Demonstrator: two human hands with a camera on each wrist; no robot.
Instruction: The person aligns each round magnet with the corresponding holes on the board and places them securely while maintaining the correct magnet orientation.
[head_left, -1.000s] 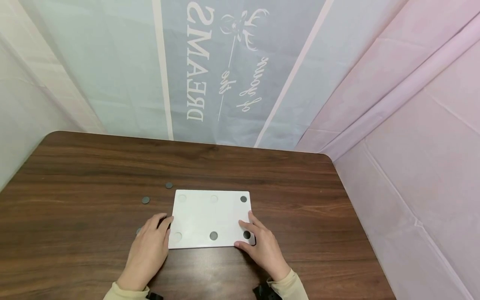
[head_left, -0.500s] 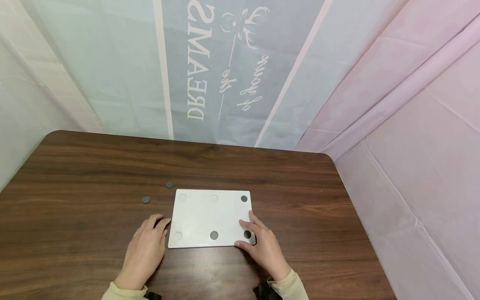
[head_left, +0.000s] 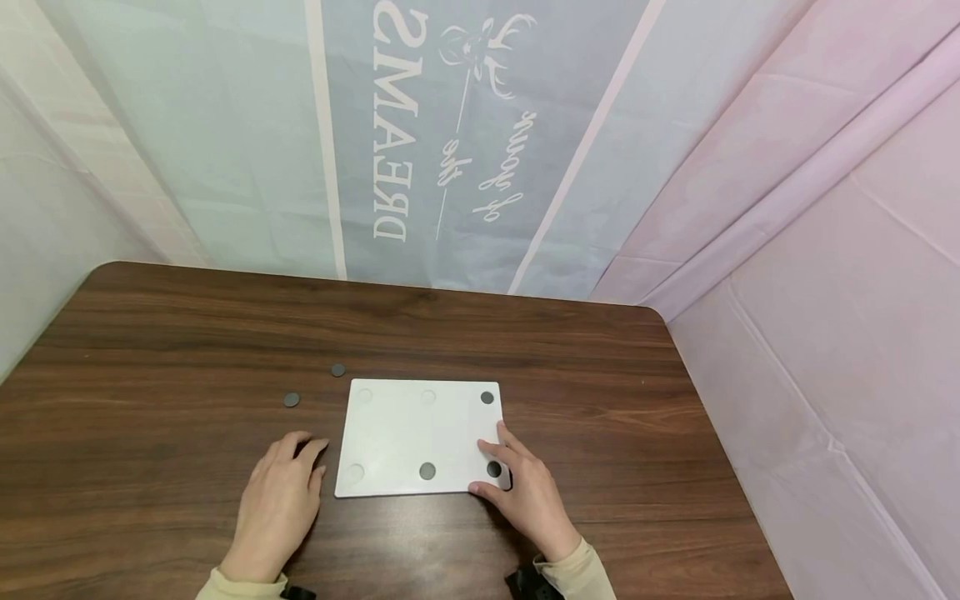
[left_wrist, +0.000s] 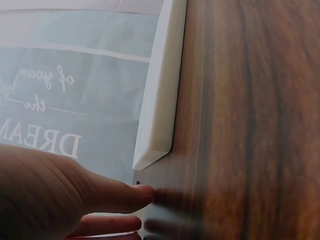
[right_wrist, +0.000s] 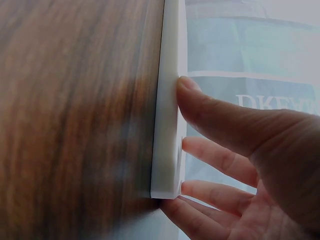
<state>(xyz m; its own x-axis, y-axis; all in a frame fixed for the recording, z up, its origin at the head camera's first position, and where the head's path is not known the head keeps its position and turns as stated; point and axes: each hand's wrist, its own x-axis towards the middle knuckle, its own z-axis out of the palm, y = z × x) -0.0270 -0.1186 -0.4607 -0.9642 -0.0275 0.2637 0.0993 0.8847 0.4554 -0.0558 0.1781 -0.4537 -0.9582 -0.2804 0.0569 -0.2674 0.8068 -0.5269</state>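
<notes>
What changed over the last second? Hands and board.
The left hand moved left, from the board's left edge to clear of it. A disc partly seen beside it is now out of sight, probably behind the hand. Unchanged: right hand on the near right corner, board, visible discs.

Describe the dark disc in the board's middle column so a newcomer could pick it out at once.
On the brown table lies a white board. Midway along its near long edge sits a dark disc. Unlike the far-right disc and near-right disc, it is in no corner.
</notes>
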